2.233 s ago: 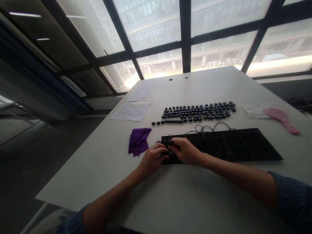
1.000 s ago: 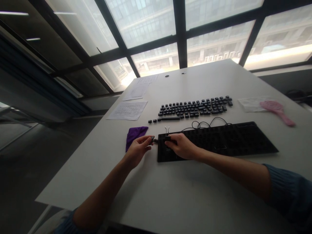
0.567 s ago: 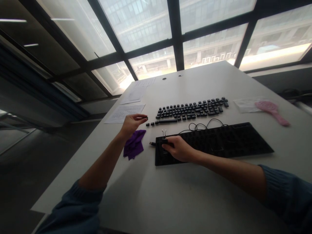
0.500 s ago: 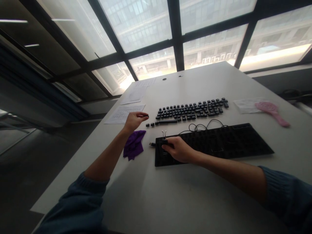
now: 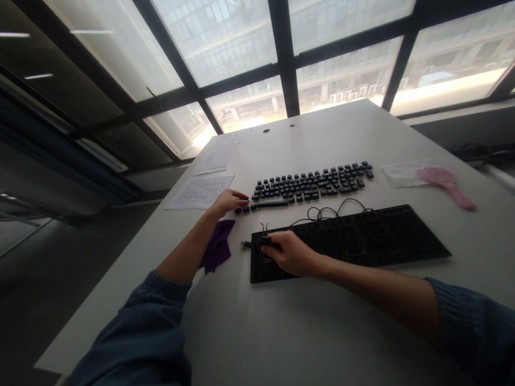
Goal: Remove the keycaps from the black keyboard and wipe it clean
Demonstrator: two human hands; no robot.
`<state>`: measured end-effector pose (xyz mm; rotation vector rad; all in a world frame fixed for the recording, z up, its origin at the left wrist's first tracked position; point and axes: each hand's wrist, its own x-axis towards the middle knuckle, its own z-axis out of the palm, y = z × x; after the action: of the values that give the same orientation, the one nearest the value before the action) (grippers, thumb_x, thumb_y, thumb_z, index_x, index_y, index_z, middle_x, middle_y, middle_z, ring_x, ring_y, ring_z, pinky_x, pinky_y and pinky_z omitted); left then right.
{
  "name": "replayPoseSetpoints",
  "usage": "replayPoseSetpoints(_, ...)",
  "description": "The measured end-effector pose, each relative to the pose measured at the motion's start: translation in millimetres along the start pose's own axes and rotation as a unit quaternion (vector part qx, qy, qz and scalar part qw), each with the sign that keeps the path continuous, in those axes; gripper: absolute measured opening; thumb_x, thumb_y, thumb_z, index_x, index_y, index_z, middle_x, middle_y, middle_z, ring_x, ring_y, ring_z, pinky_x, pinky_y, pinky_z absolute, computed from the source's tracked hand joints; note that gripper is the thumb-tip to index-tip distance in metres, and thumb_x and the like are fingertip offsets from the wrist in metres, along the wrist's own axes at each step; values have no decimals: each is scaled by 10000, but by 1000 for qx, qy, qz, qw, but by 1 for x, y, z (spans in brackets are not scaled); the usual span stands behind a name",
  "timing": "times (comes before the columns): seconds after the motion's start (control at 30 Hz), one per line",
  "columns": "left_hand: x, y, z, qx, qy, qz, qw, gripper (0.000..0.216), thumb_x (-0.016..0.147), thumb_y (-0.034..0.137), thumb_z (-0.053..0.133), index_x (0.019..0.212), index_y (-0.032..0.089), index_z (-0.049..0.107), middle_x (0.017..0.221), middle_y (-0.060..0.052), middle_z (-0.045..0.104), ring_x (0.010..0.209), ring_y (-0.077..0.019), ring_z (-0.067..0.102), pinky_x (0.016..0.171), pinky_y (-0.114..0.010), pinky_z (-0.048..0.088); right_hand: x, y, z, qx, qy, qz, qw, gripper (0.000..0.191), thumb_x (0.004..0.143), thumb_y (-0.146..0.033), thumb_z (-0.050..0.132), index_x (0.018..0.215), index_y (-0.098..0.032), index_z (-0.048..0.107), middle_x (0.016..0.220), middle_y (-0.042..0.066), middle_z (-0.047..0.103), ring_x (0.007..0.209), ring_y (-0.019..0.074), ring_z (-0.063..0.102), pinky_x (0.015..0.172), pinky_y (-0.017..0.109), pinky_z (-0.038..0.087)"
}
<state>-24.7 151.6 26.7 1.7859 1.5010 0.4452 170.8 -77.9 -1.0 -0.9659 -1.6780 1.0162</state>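
My left hand (image 5: 230,201) reaches out over the white table (image 5: 322,332). Its fingers pinch a small black keycap at the left end of the short row of loose keycaps (image 5: 243,209). Several more black keycaps (image 5: 311,185) lie laid out in keyboard order just beyond. My right hand (image 5: 290,253) rests on the left end of the stripped black keyboard (image 5: 362,238). It is closed on a black binder clip (image 5: 264,234) whose wire handles stick up. A purple cloth (image 5: 217,249) lies under my left forearm.
The keyboard's cable (image 5: 330,209) loops behind it, with the USB plug (image 5: 244,244) at its left. Printed papers (image 5: 200,192) lie far left. A pink hairbrush (image 5: 444,182) rests on a clear wrapper (image 5: 398,172) at the right. Large windows stand beyond the far edge.
My left hand took a keycap from the keyboard's left end, lifted it, then lowered it to the loose keycap row. My right hand stayed on the clip.
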Motion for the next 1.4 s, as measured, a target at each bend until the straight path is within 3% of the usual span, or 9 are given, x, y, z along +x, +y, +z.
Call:
replayPoseSetpoints(0.2, -5, -3, -10, 29, -18, 1, 999, 609, 423, 441, 907, 938, 137, 796, 738, -58, 740, 719, -196, 628, 706, -293, 463, 0, 0, -1, 1, 2, 4, 1000, 251, 896, -222, 567, 658, -162, 513, 586, -43, 472, 554, 94, 386, 505, 206, 289)
replayPoseSetpoints(0.33, -13, -1, -15, 24, 8, 11, 1000, 656, 448, 480, 900, 991, 132, 780, 851, -83, 757, 796, -218, 654, 765, -306, 478, 0, 0, 0, 11, 12, 13, 1000, 265, 904, -255, 562, 658, -163, 523, 581, -44, 463, 548, 94, 389, 505, 208, 296)
replayPoseSetpoints(0.5, -40, 6, -16, 35, 122, 100, 987, 531, 683, 507, 779, 1040, 115, 745, 1025, -134, 743, 870, -231, 670, 776, -316, 504, 2, 4, 1, 60, 40, 46, 996, 269, 901, -312, 581, 681, -156, 583, 609, -15, 558, 575, 120, 504, 543, 225, 374)
replayPoseSetpoints(0.63, -97, 18, 1, 87, 166, 233, 954, 296, 883, 403, 627, 981, 147, 738, 991, -90, 738, 885, -204, 661, 777, -296, 503, 9, 10, -2, 177, 102, 98, 974, 279, 863, -374, 623, 701, -146, 622, 644, 25, 626, 559, 136, 554, 524, 243, 413)
replayPoseSetpoints(0.77, -166, 18, 39, 104, 101, 322, 935, 214, 950, 345, 587, 977, 182, 722, 923, -54, 703, 834, -174, 632, 747, -286, 493, 13, 11, -8, 323, 184, 154, 916, 317, 790, -434, 699, 694, -141, 630, 660, 38, 639, 523, 108, 526, 503, 233, 398)
replayPoseSetpoints(0.9, -201, 1, 73, 102, 48, 390, 914, 207, 911, 345, 663, 1045, 203, 731, 976, -74, 676, 923, -197, 607, 832, -333, 498, 12, 9, -11, 409, 198, 161, 876, 335, 704, -439, 785, 691, -135, 647, 653, 28, 634, 524, 90, 512, 493, 214, 374)
replayPoseSetpoints(1.1, -203, -15, 88, 128, 35, 419, 898, 255, 845, 339, 738, 1080, 243, 749, 981, -76, 659, 913, -205, 590, 805, -353, 512, 12, 12, -13, 448, 201, 152, 858, 329, 682, -417, 824, 681, -132, 661, 654, 25, 629, 541, 91, 510, 494, 215, 363)
replayPoseSetpoints(1.4, -204, -9, 87, 112, 15, 391, 914, 227, 831, 248, 754, 1059, 242, 762, 946, -63, 677, 874, -194, 604, 771, -331, 522, 11, 14, -12, 451, 177, 146, 863, 303, 723, -411, 801, 695, -145, 659, 677, 30, 631, 563, 102, 505, 509, 228, 362)
